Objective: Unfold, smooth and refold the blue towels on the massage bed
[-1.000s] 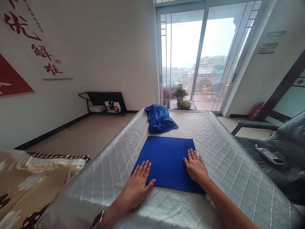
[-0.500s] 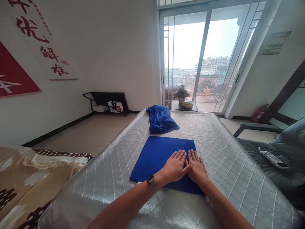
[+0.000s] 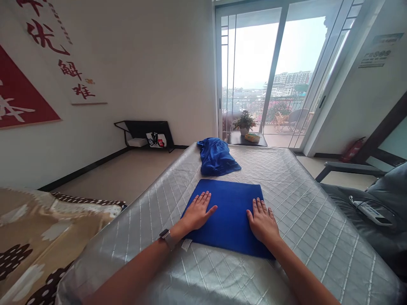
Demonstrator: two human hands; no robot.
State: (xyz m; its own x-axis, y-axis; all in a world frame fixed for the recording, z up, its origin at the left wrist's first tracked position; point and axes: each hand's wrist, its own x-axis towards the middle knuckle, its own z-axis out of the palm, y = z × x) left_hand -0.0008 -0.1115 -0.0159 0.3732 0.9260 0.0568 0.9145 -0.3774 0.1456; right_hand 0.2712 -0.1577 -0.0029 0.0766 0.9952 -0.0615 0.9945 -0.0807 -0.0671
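Observation:
A flat, folded blue cloth point(image 3: 229, 212) lies on the silver quilted cover point(image 3: 152, 212) in front of me, a small white tag showing at its near left edge. My left hand point(image 3: 197, 213) rests flat on its left side, fingers stretched out and thumb apart; a watch point(image 3: 165, 234) is on that wrist. On the cloth's right edge lies my right hand point(image 3: 262, 221), palm down with fingers extended. Beyond the folded piece sits a second blue cloth point(image 3: 218, 157), crumpled. Neither hand grips anything.
A patterned brown and beige blanket point(image 3: 41, 228) is at the left. On the right stands a dark armchair point(image 3: 352, 195) with a white power strip point(image 3: 370, 212) on its seat. At the far end, a small table point(image 3: 233, 139) holds a potted plant point(image 3: 244, 123) before the glass doors.
My left hand has slid left across the folded cloth, away from my right hand. My right hand stays near the right edge. The view has shifted slightly.

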